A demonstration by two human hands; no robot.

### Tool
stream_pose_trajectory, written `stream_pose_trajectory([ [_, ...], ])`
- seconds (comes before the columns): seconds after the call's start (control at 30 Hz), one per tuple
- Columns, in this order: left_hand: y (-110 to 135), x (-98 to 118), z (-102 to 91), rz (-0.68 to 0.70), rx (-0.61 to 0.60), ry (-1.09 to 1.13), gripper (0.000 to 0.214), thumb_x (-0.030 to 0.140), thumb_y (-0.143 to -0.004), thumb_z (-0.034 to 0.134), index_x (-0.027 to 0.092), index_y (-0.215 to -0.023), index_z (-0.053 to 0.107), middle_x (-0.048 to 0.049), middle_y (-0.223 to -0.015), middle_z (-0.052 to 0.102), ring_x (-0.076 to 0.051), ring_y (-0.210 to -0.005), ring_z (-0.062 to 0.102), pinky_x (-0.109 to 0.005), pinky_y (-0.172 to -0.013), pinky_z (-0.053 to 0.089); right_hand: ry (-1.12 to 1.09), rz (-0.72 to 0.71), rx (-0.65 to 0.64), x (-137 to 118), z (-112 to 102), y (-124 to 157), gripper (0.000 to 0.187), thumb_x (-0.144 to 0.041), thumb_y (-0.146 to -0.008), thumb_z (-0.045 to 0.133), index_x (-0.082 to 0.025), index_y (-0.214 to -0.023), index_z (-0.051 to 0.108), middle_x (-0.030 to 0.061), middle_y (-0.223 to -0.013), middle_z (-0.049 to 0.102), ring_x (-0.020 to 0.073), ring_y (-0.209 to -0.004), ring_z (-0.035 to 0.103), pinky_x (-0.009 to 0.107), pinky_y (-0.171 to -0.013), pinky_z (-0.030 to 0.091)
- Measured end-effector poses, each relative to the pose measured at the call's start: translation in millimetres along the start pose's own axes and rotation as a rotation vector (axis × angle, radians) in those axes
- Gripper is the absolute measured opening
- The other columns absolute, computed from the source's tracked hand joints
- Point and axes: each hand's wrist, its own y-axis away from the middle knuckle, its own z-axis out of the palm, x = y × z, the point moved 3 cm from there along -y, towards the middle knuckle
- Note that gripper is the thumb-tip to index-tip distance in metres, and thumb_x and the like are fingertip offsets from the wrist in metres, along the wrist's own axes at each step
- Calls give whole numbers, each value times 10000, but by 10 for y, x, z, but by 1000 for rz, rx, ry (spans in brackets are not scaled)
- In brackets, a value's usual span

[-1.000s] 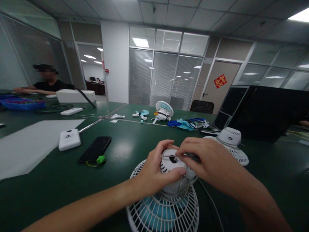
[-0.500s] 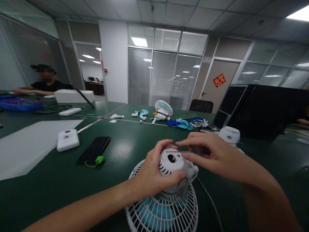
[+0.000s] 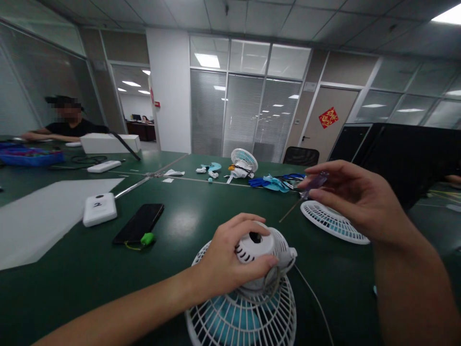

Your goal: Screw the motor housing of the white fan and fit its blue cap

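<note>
The left hand (image 3: 230,262) and right hand (image 3: 355,202) are bare, with bare, sleeveless forearms (image 3: 144,307).

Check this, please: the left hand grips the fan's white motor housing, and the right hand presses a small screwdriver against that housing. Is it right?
Not quite. In the head view the left hand grips the motor housing, but the right hand holds the screwdriver in the air, apart from it.

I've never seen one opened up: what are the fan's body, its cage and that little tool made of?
The fan body: smooth white with moulded slots, likely plastic. The cage: thin white ribs, probably plastic too. The tool in the right hand: see-through purplish handle, likely plastic; thin straight shaft, seemingly metal.
</note>
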Motion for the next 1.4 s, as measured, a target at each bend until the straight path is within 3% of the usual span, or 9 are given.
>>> stream_pose_trajectory([
  [0.13, 1, -3, 0, -13, 18, -29, 366, 319, -756, 761, 205, -1083, 643, -87, -1136, 699, -263, -1040, 657, -402, -926, 502, -158, -21, 159, 6, 108, -20, 306, -324, -814, 739, -253, -1085, 617, 10, -836, 709, 164, -732, 698, 294, -608, 582],
  [0.23, 14, -15, 0, -16, 29, -37, 419, 313, -752, 767, 207, -1128, 614, -75, -1133, 703, -257, -1037, 660, -384, -922, 504, -168, -28, 195, 17, 208, -34, 283, -374, -842, 713, -266, -1082, 608, 13, -839, 690, 168, -720, 683, 298, -584, 558],
  [0.47, 40, -42, 10, -16, 25, -41, 474, 311, -760, 780, 206, -1179, 584, -56, -1140, 689, -233, -1021, 656, -351, -910, 498, -71, -99, 160, -6, 379, -59, 214, -308, -886, 669, -259, -1078, 589, 15, -867, 691, 171, -817, 677, 306, -700, 580],
  [0.7, 10, -8, 3, 28, -1, -16, 355, 301, -776, 765, 193, -1080, 615, -75, -1145, 685, -242, -1061, 645, -362, -948, 481, -12, -183, 120, -22, 417, -81, 250, -236, -936, 593, -241, -1186, 599, 16, -917, 678, 158, -849, 671, 307, -751, 592],
  [0.87, 16, -16, 6, 24, 3, -22, 378, 303, -776, 763, 194, -1101, 603, -72, -1146, 680, -239, -1065, 643, -359, -945, 481, -38, -225, 84, -58, 466, -97, 251, -189, -934, 598, -248, -1177, 625, 4, -963, 667, 124, -773, 664, 272, -710, 606],
  [1.03, 41, -60, 26, 43, 23, -6, 387, 319, -765, 776, 213, -1087, 589, -53, -1155, 671, -227, -1053, 642, -350, -932, 474, -141, -317, 142, -8, 459, -109, 274, -151, -912, 628, -276, -1154, 656, -16, -913, 670, 107, -691, 667, 244, -640, 623],
  [1.13, 51, -81, 29, 20, 27, 8, 408, 320, -762, 784, 228, -1098, 572, -45, -1163, 668, -228, -1055, 641, -352, -929, 472, -150, -322, 178, 25, 433, -121, 277, -165, -916, 638, -305, -1154, 662, -12, -918, 681, 117, -702, 677, 237, -623, 623],
  [1.4, 58, -80, 31, -9, 33, 17, 471, 340, -755, 788, 227, -1149, 556, -54, -1165, 673, -238, -1043, 646, -356, -904, 483, -176, -306, 120, 53, 479, -129, 262, -165, -915, 640, -271, -1153, 663, -18, -910, 679, 95, -669, 673, 213, -606, 626],
])
